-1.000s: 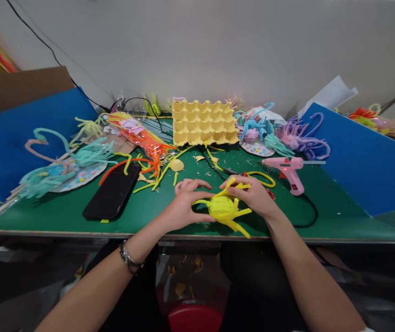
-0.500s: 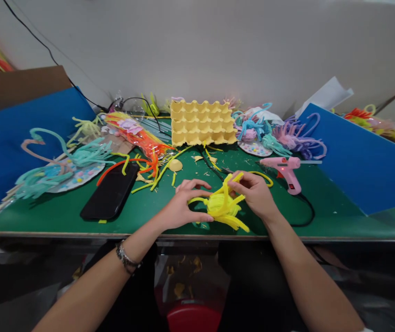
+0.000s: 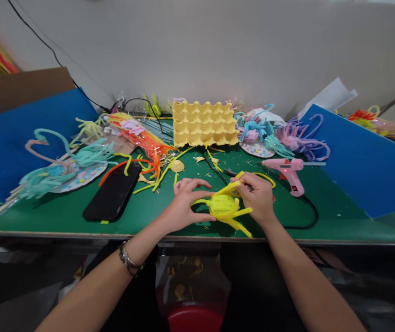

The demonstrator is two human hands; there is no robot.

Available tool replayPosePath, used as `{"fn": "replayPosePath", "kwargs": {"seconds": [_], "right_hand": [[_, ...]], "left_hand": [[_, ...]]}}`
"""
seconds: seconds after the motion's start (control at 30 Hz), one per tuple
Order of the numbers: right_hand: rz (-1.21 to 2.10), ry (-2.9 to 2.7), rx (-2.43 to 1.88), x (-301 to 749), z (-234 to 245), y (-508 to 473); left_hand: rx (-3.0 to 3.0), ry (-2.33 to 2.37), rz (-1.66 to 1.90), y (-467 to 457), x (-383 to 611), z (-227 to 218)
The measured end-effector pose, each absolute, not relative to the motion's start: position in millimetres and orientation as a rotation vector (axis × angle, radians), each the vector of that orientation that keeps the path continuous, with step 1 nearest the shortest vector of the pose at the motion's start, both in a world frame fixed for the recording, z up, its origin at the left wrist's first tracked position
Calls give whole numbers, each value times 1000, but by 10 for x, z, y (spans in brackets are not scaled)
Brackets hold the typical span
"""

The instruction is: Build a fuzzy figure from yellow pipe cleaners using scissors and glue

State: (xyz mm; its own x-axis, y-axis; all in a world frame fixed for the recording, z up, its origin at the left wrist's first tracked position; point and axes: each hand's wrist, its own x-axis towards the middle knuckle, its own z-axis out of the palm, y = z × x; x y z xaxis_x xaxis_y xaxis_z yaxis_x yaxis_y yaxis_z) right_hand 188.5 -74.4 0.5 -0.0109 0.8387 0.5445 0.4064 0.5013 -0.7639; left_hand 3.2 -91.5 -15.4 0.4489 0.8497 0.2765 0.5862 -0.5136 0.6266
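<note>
A yellow pipe-cleaner figure (image 3: 222,206), a round wound body with several legs sticking out, rests near the front edge of the green table (image 3: 62,212). My left hand (image 3: 182,204) curls round its left side, thumb under and fingers over the top. My right hand (image 3: 260,196) pinches one of its yellow legs at the upper right, fingers closed on the strand. A metal bracelet sits on my left wrist.
A black phone (image 3: 113,192) lies left of my hands. A pink glue gun (image 3: 288,171) with its black cord lies to the right. A yellow egg tray (image 3: 203,122) stands at the back, amid pipe-cleaner crafts, paper plates and blue boards (image 3: 360,161) on both sides.
My right hand has shifted its grip on a yellow leg, pulling it up half a second ago and now lowering it flatter against the body. My left hand has stayed in place.
</note>
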Motion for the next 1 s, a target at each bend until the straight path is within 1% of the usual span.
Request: {"fn": "replayPosePath", "kwargs": {"seconds": [0.1, 0.3, 0.47, 0.57, 0.77, 0.83, 1.0], "right_hand": [[550, -1603, -1096, 1900, -1, -746], [820, -1580, -1046, 1982, -101, -661], [1260, -1653, -884, 1963, -118, -717], [1409, -1701, -890, 1907, -83, -805], [1422, -1625, -848, 1836, -79, -887], [1361, -1614, -866, 1797, -93, -907], [1199, -1622, -1063, 1714, -105, -959]], "left_hand": [[2236, 1172, 822, -918, 27, -156], [2030, 1179, 892, -888, 0, -176], [1829, 1150, 971, -847, -10, -205], [1756, 1127, 1016, -842, -11, -218], [1710, 1210, 1057, -883, 3, -191], [1722, 1240, 1050, -895, 12, -175], [1766, 1272, 1013, -921, 29, -140]]}}
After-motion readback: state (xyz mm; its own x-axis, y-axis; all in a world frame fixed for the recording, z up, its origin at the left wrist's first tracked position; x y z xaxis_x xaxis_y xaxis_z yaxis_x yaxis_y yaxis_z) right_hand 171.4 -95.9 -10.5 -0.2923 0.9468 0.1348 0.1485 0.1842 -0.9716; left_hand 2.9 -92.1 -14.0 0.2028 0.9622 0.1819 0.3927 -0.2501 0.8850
